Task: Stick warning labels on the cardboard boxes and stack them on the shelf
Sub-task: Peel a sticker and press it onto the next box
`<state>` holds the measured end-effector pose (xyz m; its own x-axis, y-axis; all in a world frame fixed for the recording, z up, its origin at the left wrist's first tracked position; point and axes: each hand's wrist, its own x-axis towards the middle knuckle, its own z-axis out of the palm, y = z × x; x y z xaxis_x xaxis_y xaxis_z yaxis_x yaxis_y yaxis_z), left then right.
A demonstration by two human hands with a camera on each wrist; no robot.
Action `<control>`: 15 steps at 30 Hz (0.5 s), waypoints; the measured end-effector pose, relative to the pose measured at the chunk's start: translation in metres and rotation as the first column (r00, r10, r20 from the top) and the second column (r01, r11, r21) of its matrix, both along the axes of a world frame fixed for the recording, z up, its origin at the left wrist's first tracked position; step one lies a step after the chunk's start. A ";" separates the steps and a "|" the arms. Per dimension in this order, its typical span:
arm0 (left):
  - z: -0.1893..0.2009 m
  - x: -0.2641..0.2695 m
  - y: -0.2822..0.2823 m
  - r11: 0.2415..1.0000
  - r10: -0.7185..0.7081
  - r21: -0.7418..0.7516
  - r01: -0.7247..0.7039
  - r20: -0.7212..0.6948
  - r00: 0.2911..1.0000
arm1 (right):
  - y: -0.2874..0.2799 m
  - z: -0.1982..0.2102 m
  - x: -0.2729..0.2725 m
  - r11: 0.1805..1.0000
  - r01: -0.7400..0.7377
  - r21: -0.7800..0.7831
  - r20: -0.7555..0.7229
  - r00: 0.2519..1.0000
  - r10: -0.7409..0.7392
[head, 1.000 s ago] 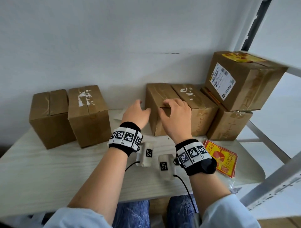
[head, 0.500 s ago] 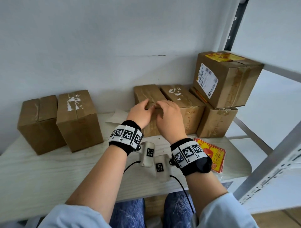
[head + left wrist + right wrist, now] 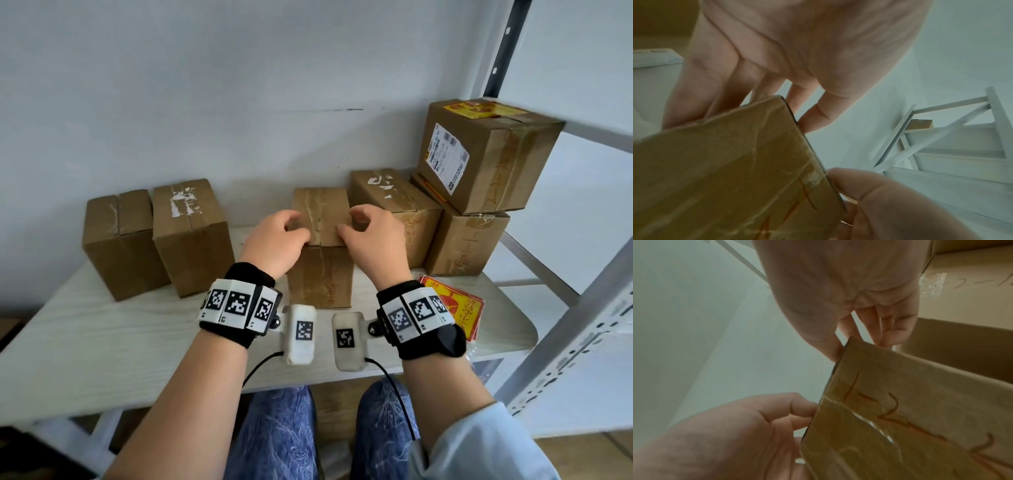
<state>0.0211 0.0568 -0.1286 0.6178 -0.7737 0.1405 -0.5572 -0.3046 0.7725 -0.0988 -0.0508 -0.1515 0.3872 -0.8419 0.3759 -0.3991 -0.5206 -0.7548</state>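
Note:
A plain cardboard box with red writing on its front stands upright at the middle of the table. My left hand grips its top left corner and my right hand grips its top right corner. In the left wrist view the fingers curl behind the box with the thumb on the near side. The right wrist view shows the same hold on the box. A stack of red and yellow warning labels lies on the table beside my right wrist.
Two boxes stand at the left. At the right a box sits beside a stack of two, the upper one bearing a yellow label. A grey metal shelf upright rises at the right of the pale wooden table.
The box has come away from its neighbour at the right, leftward and toward me. My hands went from lying on its top to gripping its two upper corners.

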 end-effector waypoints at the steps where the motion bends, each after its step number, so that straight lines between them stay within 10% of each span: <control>1: 0.001 -0.002 0.004 1.000 0.006 0.009 -0.006 0.024 1.000 | 0.003 0.000 -0.001 1.000 -0.006 0.001 -0.005 1.000 0.006; 15: -0.002 -0.010 0.016 0.977 0.120 0.170 -0.126 0.044 0.992 | 0.033 -0.008 -0.003 0.955 -0.252 0.156 0.312 0.930 0.195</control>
<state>0.0116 0.0727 -0.1307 0.7072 -0.7063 0.0335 -0.5312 -0.4994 0.6844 -0.1017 -0.0182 -0.1594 0.4719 -0.8127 0.3419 -0.0382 -0.4063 -0.9129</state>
